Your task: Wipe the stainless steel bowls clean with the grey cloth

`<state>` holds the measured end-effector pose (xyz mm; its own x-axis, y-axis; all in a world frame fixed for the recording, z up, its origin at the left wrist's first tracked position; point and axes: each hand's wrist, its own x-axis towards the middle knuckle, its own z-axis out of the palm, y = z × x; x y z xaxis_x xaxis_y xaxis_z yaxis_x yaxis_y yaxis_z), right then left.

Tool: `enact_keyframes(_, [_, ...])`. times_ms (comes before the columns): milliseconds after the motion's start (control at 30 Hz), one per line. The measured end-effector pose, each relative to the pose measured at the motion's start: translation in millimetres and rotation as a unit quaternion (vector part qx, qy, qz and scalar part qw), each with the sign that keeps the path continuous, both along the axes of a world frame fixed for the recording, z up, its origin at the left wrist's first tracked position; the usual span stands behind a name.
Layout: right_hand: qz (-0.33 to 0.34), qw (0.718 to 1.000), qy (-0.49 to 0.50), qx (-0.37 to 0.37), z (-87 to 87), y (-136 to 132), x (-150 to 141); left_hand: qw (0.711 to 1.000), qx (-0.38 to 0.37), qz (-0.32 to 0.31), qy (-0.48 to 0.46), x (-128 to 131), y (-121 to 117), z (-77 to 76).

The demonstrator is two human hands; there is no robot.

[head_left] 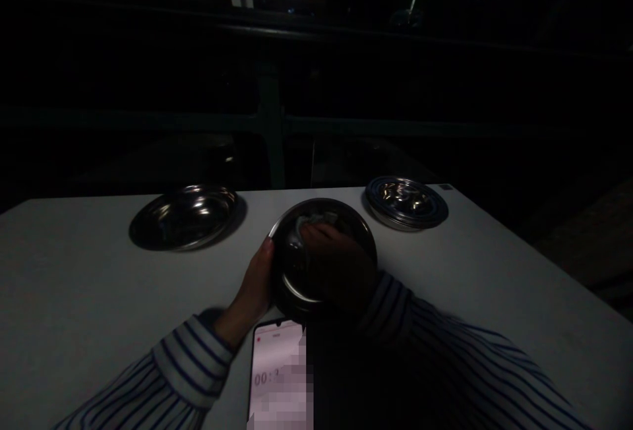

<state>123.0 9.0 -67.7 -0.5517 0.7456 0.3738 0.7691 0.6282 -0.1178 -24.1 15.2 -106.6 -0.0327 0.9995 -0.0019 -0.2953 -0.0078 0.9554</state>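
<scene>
Tilted toward me over the table, a shiny round metal bowl [291, 285] has my left hand [254, 285] gripping its left rim, thumb on the edge. Inside the bowl, my right hand [339, 258] presses a pale, crumpled cloth [301, 224] against the inner wall. Its fingers are bunched together over the cloth, and deep shadow hides much of that hand. Just below the bowl lies a phone [277, 370] with a lit screen showing timer digits, partly covered by a blurred patch.
On the white table [99, 324], another metal bowl [185, 219] stands at the back left. A stack of metal bowls [406, 204] sits at the back right, near a small dark label [446, 186] at the corner. Dark metal framing [271, 120] runs behind the table.
</scene>
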Motion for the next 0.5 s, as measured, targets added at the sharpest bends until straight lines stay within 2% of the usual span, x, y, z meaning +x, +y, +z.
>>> enact_keyframes(67, [-0.023, 1.000, 0.010, -0.018, 1.8, 3, 3, 1.000, -0.005, 0.002, 0.007, 0, 0, -0.7])
enact_keyframes(133, [-0.017, 0.999, 0.011, -0.025, 1.0, 3, 2, 1.000, -0.006, -0.002, 0.010, -1, 1, -1.5])
enact_keyframes(333, [0.119, 0.992, -0.013, -0.032, -10.1, -10, -12, 1.000, 0.026, -0.003, 0.003, -3, 0, -1.2])
enact_keyframes(500, [0.118, 0.991, -0.031, -0.050, -10.3, -26, -10, 1.000, 0.009, -0.002, -0.003, -8, 3, -3.1])
